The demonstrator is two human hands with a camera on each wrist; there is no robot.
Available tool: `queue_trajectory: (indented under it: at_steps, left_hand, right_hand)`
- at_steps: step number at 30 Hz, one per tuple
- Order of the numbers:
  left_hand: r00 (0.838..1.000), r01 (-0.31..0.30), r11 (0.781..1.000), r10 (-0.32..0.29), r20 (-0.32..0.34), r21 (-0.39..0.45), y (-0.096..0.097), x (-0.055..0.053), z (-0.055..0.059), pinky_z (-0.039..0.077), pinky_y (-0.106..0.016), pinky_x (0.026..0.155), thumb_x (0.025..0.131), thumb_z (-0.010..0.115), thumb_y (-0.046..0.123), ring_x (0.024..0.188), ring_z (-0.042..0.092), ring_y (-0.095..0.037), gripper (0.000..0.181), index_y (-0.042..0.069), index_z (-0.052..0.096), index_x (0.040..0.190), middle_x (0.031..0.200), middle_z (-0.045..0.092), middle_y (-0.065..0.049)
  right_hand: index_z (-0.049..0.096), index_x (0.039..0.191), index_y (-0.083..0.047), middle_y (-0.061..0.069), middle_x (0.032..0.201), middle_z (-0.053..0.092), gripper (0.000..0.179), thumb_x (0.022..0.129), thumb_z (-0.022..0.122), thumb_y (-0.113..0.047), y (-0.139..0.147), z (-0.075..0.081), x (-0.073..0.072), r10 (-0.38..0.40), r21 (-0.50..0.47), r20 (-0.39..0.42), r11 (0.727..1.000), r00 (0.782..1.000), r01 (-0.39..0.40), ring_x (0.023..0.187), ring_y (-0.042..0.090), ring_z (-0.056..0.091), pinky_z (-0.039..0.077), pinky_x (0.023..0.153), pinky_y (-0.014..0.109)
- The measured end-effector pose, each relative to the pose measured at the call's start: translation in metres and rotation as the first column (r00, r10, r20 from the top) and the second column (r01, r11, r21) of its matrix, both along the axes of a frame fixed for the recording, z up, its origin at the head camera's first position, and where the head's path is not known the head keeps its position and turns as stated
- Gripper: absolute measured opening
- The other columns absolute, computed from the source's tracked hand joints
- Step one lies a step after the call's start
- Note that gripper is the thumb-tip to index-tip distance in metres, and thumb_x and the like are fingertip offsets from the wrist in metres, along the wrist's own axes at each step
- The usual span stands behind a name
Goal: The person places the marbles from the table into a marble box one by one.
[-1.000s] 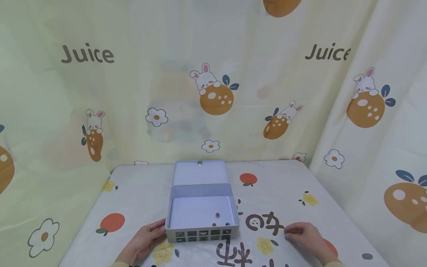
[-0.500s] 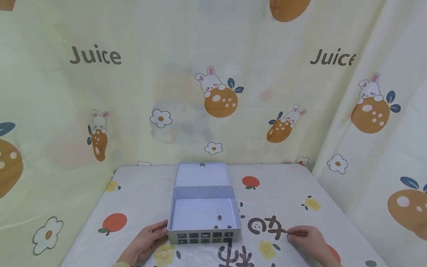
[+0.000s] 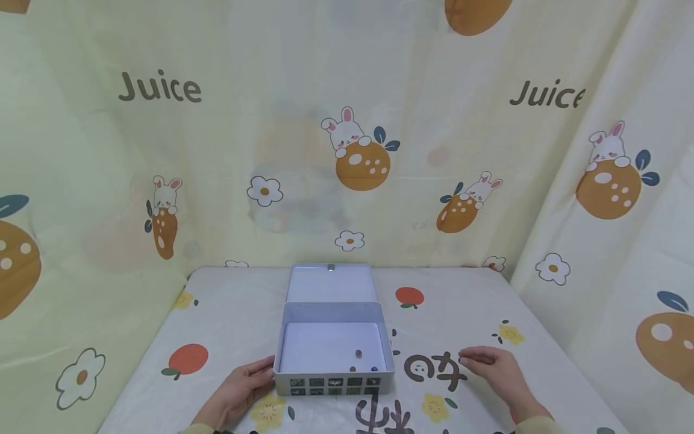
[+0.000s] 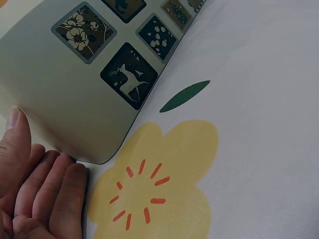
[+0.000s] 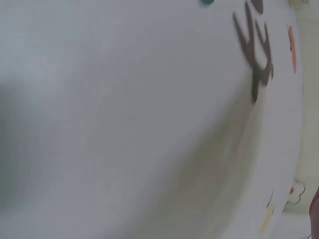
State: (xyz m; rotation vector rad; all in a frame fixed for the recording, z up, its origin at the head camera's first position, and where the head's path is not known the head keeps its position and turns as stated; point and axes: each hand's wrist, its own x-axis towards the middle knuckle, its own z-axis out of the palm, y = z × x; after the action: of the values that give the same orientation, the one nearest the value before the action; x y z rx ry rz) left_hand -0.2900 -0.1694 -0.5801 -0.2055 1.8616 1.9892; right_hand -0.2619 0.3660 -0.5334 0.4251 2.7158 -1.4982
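A pale metal box [image 3: 334,382] with patterned squares along its front stands on the table, its lid [image 3: 331,283] folded back. Inside lie several small round beads, among them a brown bead [image 3: 358,354] and a blue bead [image 3: 374,369]. My left hand [image 3: 244,389] rests its fingers against the box's left side; in the left wrist view the thumb [image 4: 15,144] lies along the wall and the fingers sit at the bottom corner. Right of the box, my right hand [image 3: 499,371] brings thumb and fingertips together, pinching a small dark bead, mostly covered by the fingers.
The table wears a white cloth [image 3: 450,301] printed with fruit, flowers and dark lettering. A curtain [image 3: 228,138] with rabbits and oranges hangs behind it and along both sides. The lid reaches back close to the table's far edge.
My right hand has risen from the cloth and shifted a little away from me. The left hand stays at the box. The whole view has shifted slightly with the head.
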Motion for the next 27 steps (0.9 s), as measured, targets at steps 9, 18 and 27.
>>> queue_trajectory:
  at_steps: [9, 18, 27]
  left_hand:
    - [1.0, 0.005, 1.0, -0.005, -0.005, -0.006, 0.0, 0.0, 0.002, 0.051, -0.046, 0.112, 0.099, 0.067, 0.016, 0.144, 0.047, -0.04, 0.065, -0.005, 0.038, 0.153, 0.157, 0.038, -0.027]
    - [1.0, 0.016, 1.0, -0.017, -0.018, -0.027, 0.002, 0.001, 0.002, 0.05, -0.047, 0.113, 0.099, 0.067, 0.016, 0.144, 0.046, -0.04, 0.065, -0.005, 0.039, 0.153, 0.158, 0.038, -0.028]
    - [1.0, 0.01, 1.0, -0.01, -0.011, -0.006, 0.0, 0.001, 0.004, 0.049, -0.047, 0.114, 0.098, 0.068, 0.014, 0.144, 0.046, -0.04, 0.066, -0.006, 0.037, 0.153, 0.157, 0.038, -0.028]
  right_hand:
    - [0.077, 0.114, -0.007, 0.007, 0.109, 0.079, 0.025, 0.092, 0.077, -0.019, -0.069, 0.022, -0.031, 0.141, -0.007, -0.142, 0.99, 0.98, -0.143, 0.1, 0.017, 0.074, 0.064, 0.089, 0.036]
    - [0.078, 0.109, -0.003, 0.009, 0.104, 0.079, 0.02, 0.091, 0.077, -0.012, -0.143, 0.049, -0.061, 0.289, -0.043, -0.255, 0.95, 0.923, -0.309, 0.091, 0.019, 0.074, 0.063, 0.081, 0.028]
    - [0.08, 0.105, -0.009, 0.006, 0.103, 0.079, 0.014, 0.091, 0.077, -0.011, -0.2, 0.056, -0.076, 0.359, -0.07, -0.245, 0.92, 0.901, -0.386, 0.094, 0.017, 0.075, 0.065, 0.09, 0.037]
